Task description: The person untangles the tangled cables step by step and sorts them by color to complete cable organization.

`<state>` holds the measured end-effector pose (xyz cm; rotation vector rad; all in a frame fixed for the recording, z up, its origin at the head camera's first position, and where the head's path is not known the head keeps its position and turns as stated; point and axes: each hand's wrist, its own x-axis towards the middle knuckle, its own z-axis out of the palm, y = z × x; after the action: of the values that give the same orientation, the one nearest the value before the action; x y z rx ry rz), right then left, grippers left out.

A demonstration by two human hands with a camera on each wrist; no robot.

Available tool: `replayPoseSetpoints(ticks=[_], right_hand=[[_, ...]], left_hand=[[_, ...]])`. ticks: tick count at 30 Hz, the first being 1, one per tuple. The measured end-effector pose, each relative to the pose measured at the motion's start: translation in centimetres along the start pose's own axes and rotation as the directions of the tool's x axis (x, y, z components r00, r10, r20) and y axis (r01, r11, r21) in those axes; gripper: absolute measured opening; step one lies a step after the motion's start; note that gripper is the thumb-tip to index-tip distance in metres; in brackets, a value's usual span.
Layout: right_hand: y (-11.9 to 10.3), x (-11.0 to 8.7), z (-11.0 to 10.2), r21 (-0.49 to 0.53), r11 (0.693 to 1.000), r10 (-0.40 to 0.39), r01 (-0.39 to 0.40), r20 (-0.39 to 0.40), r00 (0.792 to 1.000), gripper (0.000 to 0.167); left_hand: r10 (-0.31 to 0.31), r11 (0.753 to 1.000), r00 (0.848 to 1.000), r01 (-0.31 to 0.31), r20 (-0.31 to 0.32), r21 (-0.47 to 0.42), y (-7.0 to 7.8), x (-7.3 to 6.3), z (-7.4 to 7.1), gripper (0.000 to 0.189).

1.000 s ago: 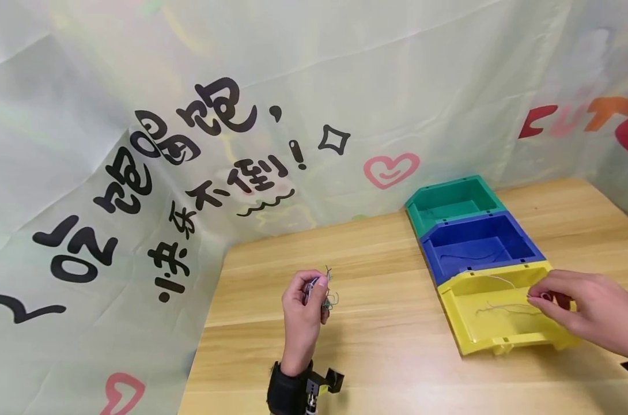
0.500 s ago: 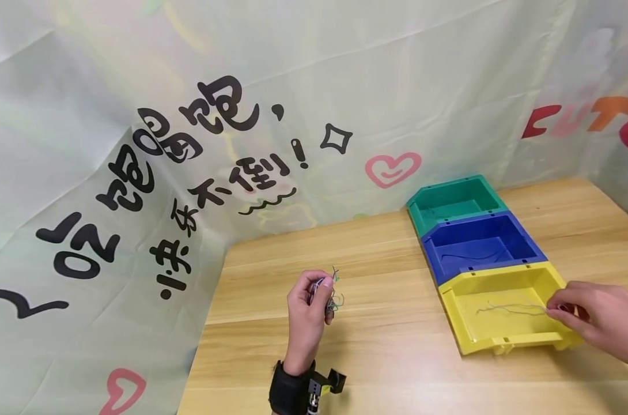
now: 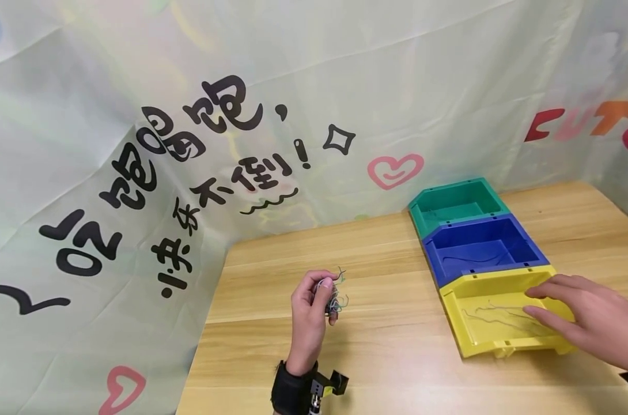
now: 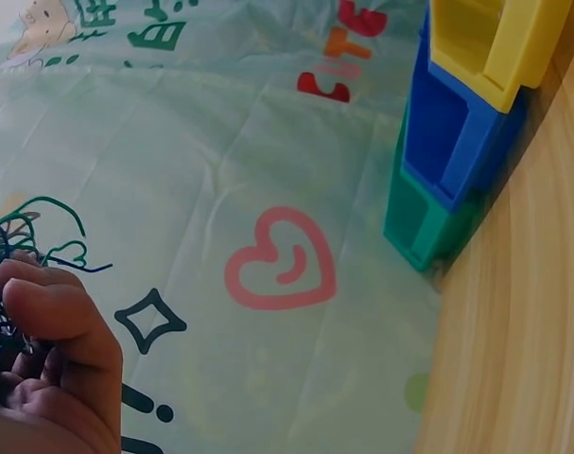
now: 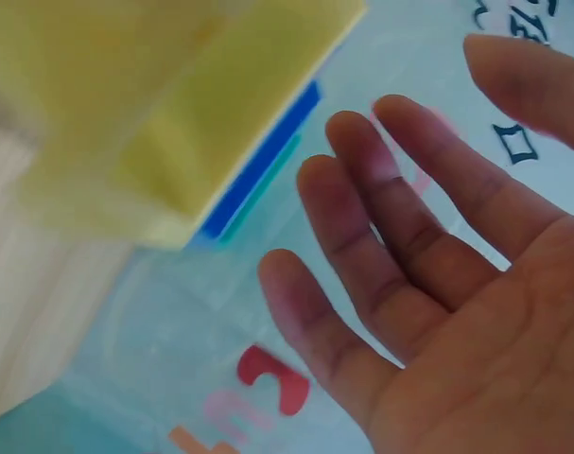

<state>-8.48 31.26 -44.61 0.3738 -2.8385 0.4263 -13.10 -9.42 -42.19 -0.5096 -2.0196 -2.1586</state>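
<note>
My left hand (image 3: 309, 317) grips a tangled bundle of thin wires (image 3: 336, 302) above the table, left of the bins. In the left wrist view, green and dark blue ends of the wires (image 4: 64, 213) stick out past the curled fingers. Over the yellow bin (image 3: 526, 344) hovers my right hand (image 3: 586, 317), its thumb and fingers spread apart. Several pale grey wires (image 3: 492, 320) lie on that bin's floor, partly hidden by the hand. The right wrist view shows the palm (image 5: 495, 331) bare, with nothing between the fingers.
Behind the yellow bin stand a blue bin (image 3: 526, 242) with a dark wire inside and a green bin (image 3: 492, 193), in one row. The wooden table (image 3: 386, 346) ends at a printed cloth wall (image 3: 423, 86) at the back and left.
My right hand has gone from pinching a pale wire to spread fingers, and another wire now lies in the yellow bin. The left hand keeps its bundle, shifting slightly right in view.
</note>
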Motion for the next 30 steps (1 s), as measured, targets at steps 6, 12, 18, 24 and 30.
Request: replayPoseSetpoints(ticks=[6, 12, 18, 24, 30], right_hand=[[-3.1, 1.9, -0.6, 0.12, 0.987, -0.095, 0.104, -0.081, 0.992, 0.021], [-8.5, 4.8, -0.9, 0.303, 0.893, -0.285, 0.333, -0.19, 0.939, 0.025], [-14.2, 7.3, -0.6, 0.45, 0.735, -0.44, 0.508, -0.253, 0.862, 0.014], [-17.1, 8.8, 0.2, 0.426, 0.718, -0.491, 0.55, -0.25, 0.835, 0.003], [-17.7, 9.4, 1.1, 0.46, 0.711, -0.497, 0.532, -0.206, 0.843, 0.009]], left_hand=[[-0.008, 0.999, 0.999, 0.009, 0.04, -0.034, 0.1, -0.1, 0.4, 0.029], [-0.042, 0.998, 0.997, 0.045, 0.067, -0.039, -0.3, -0.2, 1.3, 0.038], [-0.029, 0.999, 0.998, 0.028, 0.062, 0.022, -0.4, -0.2, 2.5, 0.036], [0.014, 1.0, 0.996, -0.016, 0.084, 0.025, -0.1, -0.1, 3.4, 0.029], [0.043, 0.998, 0.995, -0.047, 0.091, 0.039, -0.3, 0.0, 3.7, 0.023]])
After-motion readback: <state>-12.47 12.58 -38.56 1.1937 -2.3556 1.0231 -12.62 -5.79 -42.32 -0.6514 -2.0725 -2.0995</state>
